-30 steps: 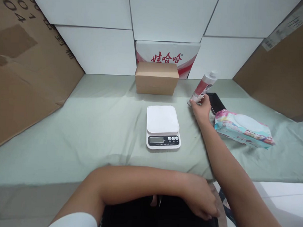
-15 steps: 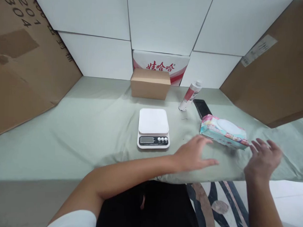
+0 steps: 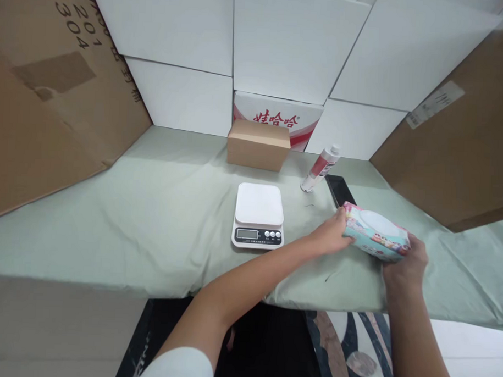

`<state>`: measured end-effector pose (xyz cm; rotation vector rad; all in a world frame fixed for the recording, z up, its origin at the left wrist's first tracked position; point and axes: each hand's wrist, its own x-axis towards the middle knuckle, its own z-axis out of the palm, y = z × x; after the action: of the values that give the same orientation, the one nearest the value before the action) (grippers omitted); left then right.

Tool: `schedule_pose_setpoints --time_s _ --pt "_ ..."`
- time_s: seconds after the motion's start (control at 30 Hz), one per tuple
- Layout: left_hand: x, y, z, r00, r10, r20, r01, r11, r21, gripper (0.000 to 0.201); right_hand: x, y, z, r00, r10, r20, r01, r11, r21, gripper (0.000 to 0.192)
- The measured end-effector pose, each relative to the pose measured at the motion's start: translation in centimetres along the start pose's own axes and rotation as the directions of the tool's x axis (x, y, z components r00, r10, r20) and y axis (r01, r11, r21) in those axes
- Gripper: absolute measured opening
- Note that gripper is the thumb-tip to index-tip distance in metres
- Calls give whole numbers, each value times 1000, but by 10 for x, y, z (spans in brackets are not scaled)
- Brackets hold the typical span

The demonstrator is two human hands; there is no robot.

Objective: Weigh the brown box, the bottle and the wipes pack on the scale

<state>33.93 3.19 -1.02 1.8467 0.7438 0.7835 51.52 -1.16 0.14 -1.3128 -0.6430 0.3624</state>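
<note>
Since the earlier frame, your left hand (image 3: 334, 235) and right hand (image 3: 412, 257) have come in onto the wet-wipes pack (image 3: 374, 231). Largest first: pale green cloth (image 3: 163, 224) across the work surface; large cardboard carton (image 3: 59, 138) at left, second carton (image 3: 462, 168) at right. Small brown box (image 3: 257, 147) at the back. Wet-wipes pack: over the cloth's right part, held between your hands, one at each end; lifted or resting, cannot tell. White digital scale (image 3: 259, 205) near centre. Capped bottle (image 3: 320, 169) upright, behind-right of it. Black phone (image 3: 339, 189) just behind the pack.
</note>
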Motion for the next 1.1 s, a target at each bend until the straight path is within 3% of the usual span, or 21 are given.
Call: schedule_pose_setpoints --time_s 0.1,0.2,0.3,0.4,0.47,0.6,0.73,1.1 --pt "-26 13 -29 999 26 -48 -23 998 60 94 -20 -24 18 991 136 5 -136 989 66 22" --pt "-62 24 -81 978 131 -159 -99 976 194 93 -49 -48 54 993 54 100 -67 990 124 29" --pt "-101 22 -145 911 291 -293 -172 913 370 90 -82 -56 107 973 -40 226 -14 973 232 37" --pt "-136 10 -194 853 293 -433 -85 895 438 89 -112 -51 160 926 -124 358 46 975 219 40" --pt "-156 -1 -211 814 254 -522 1 899 439 95 -128 -45 186 884 -142 445 65 981 184 40" --pt "-184 -19 -215 747 187 -638 118 907 404 96 -143 -37 205 817 -43 576 -59 986 157 40" --pt "-188 -27 -210 756 135 -641 163 909 384 93 -142 -28 203 801 52 596 -149 982 114 43" --pt "-186 -37 -221 786 62 -615 150 946 287 90 -140 -18 192 781 -94 617 53 995 84 43"
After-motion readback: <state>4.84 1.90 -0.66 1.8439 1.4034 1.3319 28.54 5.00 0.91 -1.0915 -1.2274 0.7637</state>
